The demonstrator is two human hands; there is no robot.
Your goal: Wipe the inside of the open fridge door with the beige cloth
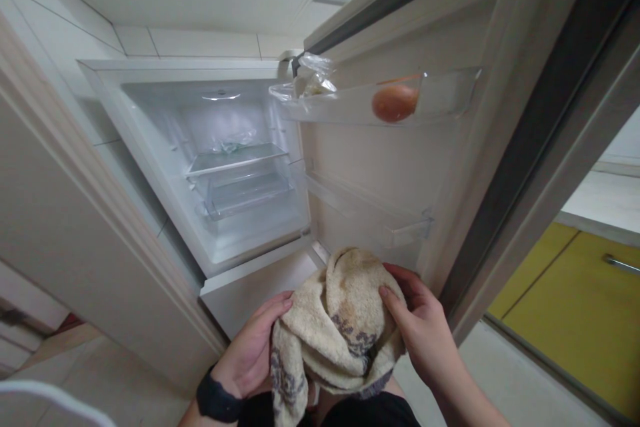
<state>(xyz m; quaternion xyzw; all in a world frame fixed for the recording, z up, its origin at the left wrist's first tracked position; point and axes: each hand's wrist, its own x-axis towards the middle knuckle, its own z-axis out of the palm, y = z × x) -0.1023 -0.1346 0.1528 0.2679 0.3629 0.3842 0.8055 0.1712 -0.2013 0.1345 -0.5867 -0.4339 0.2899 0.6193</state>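
A beige towel (333, 320) with dark patches is bunched between both my hands, low in the middle of the view. My left hand (250, 350), with a black band on its wrist, cups the towel from the left. My right hand (417, 324) grips it from the right, thumb pressed on top. In front of me the fridge (165, 147) stands with its door (400, 167) swung wide to the right. The inside holds a glass shelf (235, 159) and a clear drawer (247, 194).
The top door shelf (445, 97) carries a round orange-brown item (394, 102) and a crumpled clear plastic bag (313, 77). A lower door shelf (375, 214) holds nothing. Yellow cabinets (575, 307) stand at the right and overhead. A pale wall panel (60, 227) lies left.
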